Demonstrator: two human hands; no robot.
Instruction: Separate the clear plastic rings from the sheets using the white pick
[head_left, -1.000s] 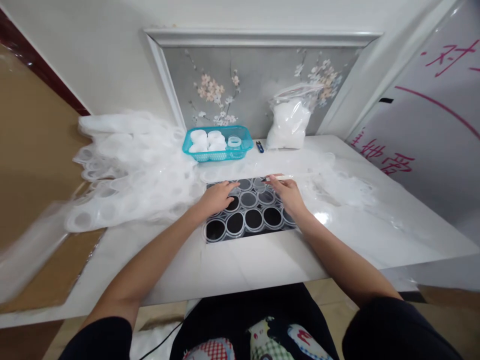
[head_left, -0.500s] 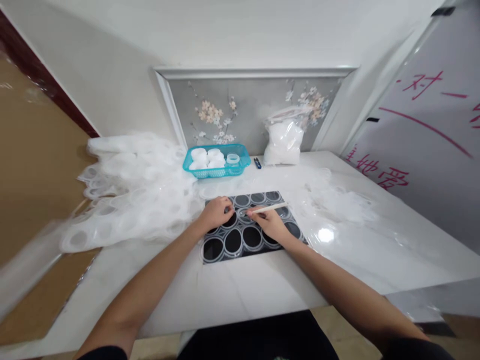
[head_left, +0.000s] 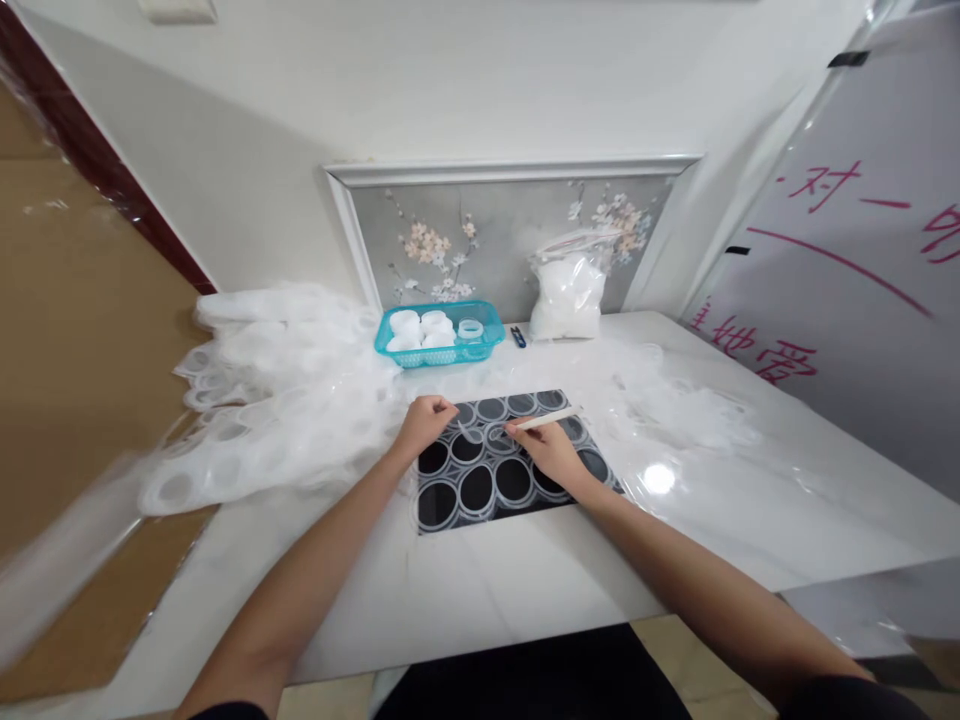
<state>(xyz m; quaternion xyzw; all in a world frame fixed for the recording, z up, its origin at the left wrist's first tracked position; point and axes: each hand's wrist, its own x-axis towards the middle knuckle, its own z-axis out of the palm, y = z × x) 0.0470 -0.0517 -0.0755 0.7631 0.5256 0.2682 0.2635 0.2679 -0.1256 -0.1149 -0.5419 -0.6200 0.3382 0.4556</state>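
Note:
A black sheet [head_left: 517,505] covered with rows of clear round rings [head_left: 477,489] lies on the white table in front of me. My left hand [head_left: 424,420] is closed at the sheet's far left corner, its fingertips pinching something thin and clear at a ring. My right hand [head_left: 550,452] rests on the rings at mid-sheet and grips a thin pale stick [head_left: 545,420] that points toward the left hand.
A heap of clear punched-out plastic film [head_left: 270,390] covers the table's left side, and more film [head_left: 675,410] lies to the right. At the back stand a teal basket [head_left: 438,357] of white lids, a small blue tool [head_left: 517,336] and a bag of white pieces [head_left: 566,293]. A board with red writing [head_left: 840,290] leans on the right.
The view has tilted up. My left hand curled from flat into a pinch at the far left rings. My right hand drew inward with the stick toward the sheet's middle.

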